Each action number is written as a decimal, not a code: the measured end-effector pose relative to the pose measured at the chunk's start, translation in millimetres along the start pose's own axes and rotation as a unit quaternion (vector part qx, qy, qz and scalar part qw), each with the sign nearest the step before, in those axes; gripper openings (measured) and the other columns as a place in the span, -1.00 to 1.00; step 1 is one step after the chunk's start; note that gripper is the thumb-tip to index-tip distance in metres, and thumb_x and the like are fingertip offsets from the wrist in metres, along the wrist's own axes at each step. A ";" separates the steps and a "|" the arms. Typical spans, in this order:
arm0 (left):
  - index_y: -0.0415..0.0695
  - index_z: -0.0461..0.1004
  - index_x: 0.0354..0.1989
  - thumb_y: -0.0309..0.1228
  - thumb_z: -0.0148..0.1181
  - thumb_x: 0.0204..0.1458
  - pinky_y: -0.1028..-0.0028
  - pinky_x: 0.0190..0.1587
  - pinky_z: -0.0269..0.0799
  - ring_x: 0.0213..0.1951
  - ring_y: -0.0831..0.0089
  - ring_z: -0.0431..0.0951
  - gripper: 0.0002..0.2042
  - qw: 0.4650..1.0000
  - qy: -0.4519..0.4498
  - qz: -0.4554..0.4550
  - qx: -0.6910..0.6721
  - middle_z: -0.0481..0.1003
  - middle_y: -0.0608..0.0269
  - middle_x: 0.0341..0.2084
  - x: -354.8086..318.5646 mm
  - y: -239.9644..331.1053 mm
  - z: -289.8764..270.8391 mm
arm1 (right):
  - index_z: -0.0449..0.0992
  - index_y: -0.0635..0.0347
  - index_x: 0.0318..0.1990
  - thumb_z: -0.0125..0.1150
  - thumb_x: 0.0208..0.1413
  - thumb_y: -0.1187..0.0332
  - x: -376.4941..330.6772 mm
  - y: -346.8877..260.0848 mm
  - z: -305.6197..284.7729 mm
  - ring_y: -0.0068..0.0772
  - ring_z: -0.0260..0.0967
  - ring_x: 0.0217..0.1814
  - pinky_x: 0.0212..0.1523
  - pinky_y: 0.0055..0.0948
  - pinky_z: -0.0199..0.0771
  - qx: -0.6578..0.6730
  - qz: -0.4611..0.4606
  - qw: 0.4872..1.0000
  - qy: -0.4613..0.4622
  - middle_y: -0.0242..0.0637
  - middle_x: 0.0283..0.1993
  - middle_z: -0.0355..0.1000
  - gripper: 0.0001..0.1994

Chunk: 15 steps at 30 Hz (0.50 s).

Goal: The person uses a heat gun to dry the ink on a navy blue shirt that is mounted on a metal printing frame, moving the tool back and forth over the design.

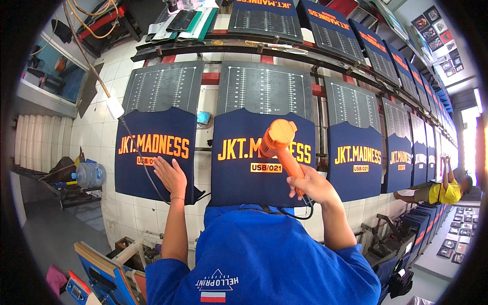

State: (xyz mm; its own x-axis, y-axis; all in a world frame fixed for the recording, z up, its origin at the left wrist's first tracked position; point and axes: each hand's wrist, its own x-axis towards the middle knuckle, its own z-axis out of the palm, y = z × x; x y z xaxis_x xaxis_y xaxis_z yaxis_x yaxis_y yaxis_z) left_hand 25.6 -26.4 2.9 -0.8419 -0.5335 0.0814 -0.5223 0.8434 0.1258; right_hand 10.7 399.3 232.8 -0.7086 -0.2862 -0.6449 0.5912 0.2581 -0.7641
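My right hand (317, 187) is wrapped around the handle of an orange heat gun (281, 136). Its round head hangs over the middle navy shirt (235, 184), which carries orange and yellow printed lettering, and hides part of that print. A black cord runs from the bottom of the handle. To the left, my left hand (171, 175) lies flat with fingers stretched out over a second navy shirt (152, 123), at the lower edge of its print. Both shirts are spread on dark boards (262, 91) with white ruled marks.
More printed navy shirts (355, 145) lie on boards in a row to the right, and another row (264, 23) runs behind. A white box (115, 108) hangs on a cable at the left. A water jug (90, 175) stands far left. A person in yellow (447, 192) is at far right.
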 end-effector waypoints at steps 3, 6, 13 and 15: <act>-0.45 -0.03 0.43 -0.10 -0.25 0.38 0.06 0.49 -0.21 0.49 -0.10 -0.10 -0.34 1.000 0.017 -0.003 -0.002 -0.06 -0.27 0.46 14.8 -3.9 4.6 | 0.36 0.32 -0.09 0.19 0.23 0.31 19.6 2.5 -4.7 -0.55 0.47 -0.47 -0.55 -0.57 0.41 0.004 -0.025 1.000 0.017 -0.37 -0.47 0.41 -0.74; -0.44 -0.02 0.43 -0.10 -0.25 0.38 0.07 0.50 -0.21 0.49 -0.07 -0.10 -0.34 0.999 0.031 -0.005 0.002 -0.06 -0.25 0.46 30.7 0.2 10.4 | 0.36 0.31 -0.10 0.18 0.24 0.31 31.5 -3.4 -6.0 -0.56 0.46 -0.48 -0.55 -0.57 0.41 0.020 -0.045 0.998 0.035 -0.36 -0.47 0.40 -0.75; -0.43 -0.06 0.44 -0.10 -0.23 0.38 0.07 0.50 -0.22 0.50 -0.06 -0.12 -0.33 1.000 0.005 0.017 -0.017 -0.08 -0.22 0.47 20.0 23.3 7.7 | 0.37 0.31 -0.14 0.20 0.23 0.32 13.6 -3.1 -5.3 -0.53 0.47 -0.50 -0.56 -0.57 0.40 0.028 -0.028 0.999 0.027 -0.36 -0.47 0.41 -0.77; -0.42 -0.06 0.44 -0.11 -0.22 0.37 0.06 0.50 -0.21 0.50 -0.07 -0.12 -0.34 0.999 0.005 0.028 -0.014 -0.08 -0.23 0.47 12.9 26.1 6.4 | 0.38 0.32 -0.14 0.21 0.22 0.32 -0.9 -1.5 -3.4 -0.53 0.47 -0.49 -0.56 -0.57 0.40 0.025 -0.011 0.999 0.023 -0.36 -0.47 0.41 -0.76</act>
State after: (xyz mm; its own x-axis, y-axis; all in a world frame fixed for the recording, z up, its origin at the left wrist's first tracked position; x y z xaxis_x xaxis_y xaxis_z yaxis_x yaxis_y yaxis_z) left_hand 0.3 -10.9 0.9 -0.8685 -0.4858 0.0983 -0.4699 0.8701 0.1486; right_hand 9.1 402.3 234.5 -0.7380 -0.2474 -0.6278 0.5934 0.2052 -0.7783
